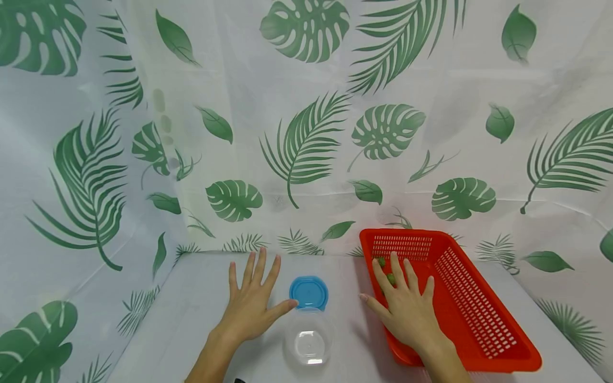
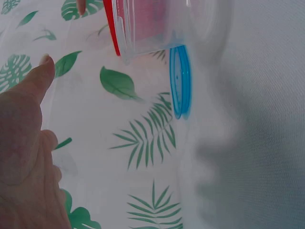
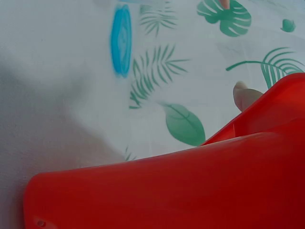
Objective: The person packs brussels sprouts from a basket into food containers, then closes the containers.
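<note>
In the head view my left hand is spread with straight fingers, left of a round blue lid and a clear plastic container. Nothing is in its grasp. The lid lies flat just beyond the container; in the left wrist view the container appears beside the lid. My right hand, also spread and holding nothing, hovers over the left side of a red plastic basket. Small green items in the basket are partly hidden by its fingers. I cannot tell what they are.
A white table surface carries the container, lid and basket. Leaf-printed white sheeting rises behind and along the left. At the bottom edge a small piece of a dark object shows.
</note>
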### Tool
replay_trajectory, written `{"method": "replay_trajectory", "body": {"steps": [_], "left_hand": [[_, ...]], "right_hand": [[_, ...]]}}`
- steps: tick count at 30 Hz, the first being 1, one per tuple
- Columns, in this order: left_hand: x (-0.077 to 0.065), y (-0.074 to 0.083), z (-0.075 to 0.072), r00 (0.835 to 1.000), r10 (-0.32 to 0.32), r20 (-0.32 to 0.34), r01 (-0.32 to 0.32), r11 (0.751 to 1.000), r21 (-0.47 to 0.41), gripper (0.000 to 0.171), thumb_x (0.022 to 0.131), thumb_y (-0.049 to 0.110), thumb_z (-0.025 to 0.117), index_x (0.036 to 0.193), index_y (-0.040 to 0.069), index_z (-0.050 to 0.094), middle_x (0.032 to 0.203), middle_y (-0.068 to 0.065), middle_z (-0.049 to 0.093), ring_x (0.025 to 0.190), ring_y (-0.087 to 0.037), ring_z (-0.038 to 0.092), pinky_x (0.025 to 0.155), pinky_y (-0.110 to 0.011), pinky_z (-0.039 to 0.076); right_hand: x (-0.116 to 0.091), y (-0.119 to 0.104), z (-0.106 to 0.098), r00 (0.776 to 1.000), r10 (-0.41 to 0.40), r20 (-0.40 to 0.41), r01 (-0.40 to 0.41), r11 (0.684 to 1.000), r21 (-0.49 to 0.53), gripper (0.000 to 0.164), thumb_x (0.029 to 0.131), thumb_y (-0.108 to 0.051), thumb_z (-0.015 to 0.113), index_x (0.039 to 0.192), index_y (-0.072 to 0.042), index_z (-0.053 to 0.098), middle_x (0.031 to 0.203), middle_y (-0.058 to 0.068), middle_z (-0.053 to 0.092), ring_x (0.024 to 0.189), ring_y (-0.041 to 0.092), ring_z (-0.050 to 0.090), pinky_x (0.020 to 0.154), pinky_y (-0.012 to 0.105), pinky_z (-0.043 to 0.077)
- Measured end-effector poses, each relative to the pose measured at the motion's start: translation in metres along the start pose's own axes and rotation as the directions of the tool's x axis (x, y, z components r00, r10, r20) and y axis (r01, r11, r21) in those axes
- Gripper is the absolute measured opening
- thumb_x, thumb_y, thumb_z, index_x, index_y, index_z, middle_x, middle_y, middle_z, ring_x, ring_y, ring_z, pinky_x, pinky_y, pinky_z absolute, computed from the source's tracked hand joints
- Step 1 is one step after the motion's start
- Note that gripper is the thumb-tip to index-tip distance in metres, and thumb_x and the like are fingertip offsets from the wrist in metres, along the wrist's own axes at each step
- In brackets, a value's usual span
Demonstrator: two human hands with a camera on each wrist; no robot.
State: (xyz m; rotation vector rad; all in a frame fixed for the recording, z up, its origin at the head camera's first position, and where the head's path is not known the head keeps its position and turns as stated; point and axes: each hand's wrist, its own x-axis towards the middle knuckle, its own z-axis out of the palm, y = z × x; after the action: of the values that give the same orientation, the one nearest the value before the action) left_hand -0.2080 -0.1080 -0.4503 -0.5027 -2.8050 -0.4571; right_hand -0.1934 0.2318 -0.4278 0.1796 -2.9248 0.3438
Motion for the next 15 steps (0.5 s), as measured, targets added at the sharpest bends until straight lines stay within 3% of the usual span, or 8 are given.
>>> {"method": "replay_trajectory", "body": {"steps": [8, 15], "left_hand": [[0.0008, 0.0013, -0.0013, 1.0, 0.006, -0.009, -0.007, 0.999, -0.033, 0.102, 0.092, 0.083, 0.048, 0.169, 0.024, 0.015, 0.174, -0.007, -0.008, 0.162, -0.033, -0.011, 0.12, -0.067, -0.018], [0.001, 0.0006, 0.0007, 1.0, 0.007, -0.003, -0.007, 1.0, -0.017, 0.103, 0.091, 0.083, 0.047, 0.168, 0.027, 0.008, 0.174, -0.007, -0.01, 0.162, -0.033, -0.011, 0.12, -0.068, -0.018]], "right_hand": [[0.0009, 0.0, -0.0022, 1.0, -0.008, -0.005, 0.008, 1.0, -0.001, 0.094, 0.092, -0.065, 0.067, 0.166, -0.022, 0.029, 0.174, 0.02, 0.008, 0.156, 0.052, 0.005, 0.112, 0.085, -0.004], [0.0, -0.0002, -0.0009, 1.0, -0.009, -0.007, 0.009, 1.0, 0.0, 0.094, 0.092, -0.065, 0.067, 0.166, -0.022, 0.029, 0.174, 0.021, 0.007, 0.155, 0.052, 0.004, 0.111, 0.085, -0.003]]}}
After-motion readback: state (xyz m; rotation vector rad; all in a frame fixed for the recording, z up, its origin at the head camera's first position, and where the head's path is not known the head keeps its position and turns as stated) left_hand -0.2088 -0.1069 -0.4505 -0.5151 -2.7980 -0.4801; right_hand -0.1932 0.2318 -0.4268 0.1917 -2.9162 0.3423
